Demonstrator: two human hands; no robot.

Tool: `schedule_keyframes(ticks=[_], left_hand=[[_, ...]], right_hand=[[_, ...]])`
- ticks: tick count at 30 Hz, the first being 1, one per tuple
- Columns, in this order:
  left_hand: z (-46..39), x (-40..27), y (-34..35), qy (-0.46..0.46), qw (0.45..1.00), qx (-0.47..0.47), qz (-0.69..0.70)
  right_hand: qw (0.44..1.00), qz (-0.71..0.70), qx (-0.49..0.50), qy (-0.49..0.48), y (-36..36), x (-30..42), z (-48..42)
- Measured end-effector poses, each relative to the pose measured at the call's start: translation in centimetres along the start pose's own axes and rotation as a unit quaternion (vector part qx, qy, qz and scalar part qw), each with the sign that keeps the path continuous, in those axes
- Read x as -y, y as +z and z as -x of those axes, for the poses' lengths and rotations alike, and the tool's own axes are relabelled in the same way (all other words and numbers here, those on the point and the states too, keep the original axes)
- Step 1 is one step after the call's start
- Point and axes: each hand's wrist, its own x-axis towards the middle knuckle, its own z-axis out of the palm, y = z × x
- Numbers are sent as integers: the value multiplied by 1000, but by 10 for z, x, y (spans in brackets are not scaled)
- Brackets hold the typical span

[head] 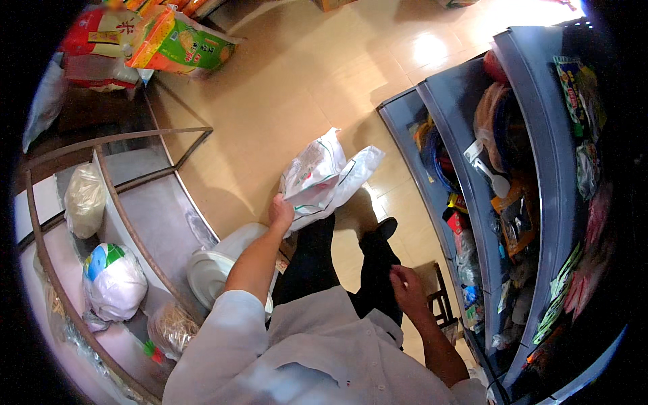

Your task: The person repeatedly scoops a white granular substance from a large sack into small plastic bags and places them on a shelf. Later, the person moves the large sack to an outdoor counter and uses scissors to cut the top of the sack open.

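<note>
My left hand (281, 213) grips the near left edge of a white woven sack (324, 177) with green lines and printing. The sack hangs in front of my legs, creased and partly folded, its mouth gaping. What it holds, if anything, I cannot see. Beside my right thigh hangs my right hand (406, 287), apart from the sack, with its fingers loosely curled. Nothing shows in it, but the inside of the palm is partly hidden. Below my left forearm is a white plastic bucket with a lid (210, 278), partly covered by my arm.
Grey metal shelves (430, 131) with packaged goods and a white spoon (492, 174) stand on the right. On the left a rusty metal-framed rack (119, 190) carries plastic-wrapped bundles (114, 283). Rice bags (190, 45) lie at upper left. A dark stool (441, 298) stands near my right arm.
</note>
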Motion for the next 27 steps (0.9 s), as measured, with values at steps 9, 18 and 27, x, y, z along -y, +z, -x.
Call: schedule_keyframes(ticks=[9,18,27], left_hand=[[-52,-35,22,-50,988,-99,103],[-1,-48,6,75,992,40,92],[107,-179,-82,275,933,202,109]], right_hand=[[919,104,54,-376,96,127,-175],[906,288,306,-48,169,50,-287],[979,42,193,-44,126,18,-237]])
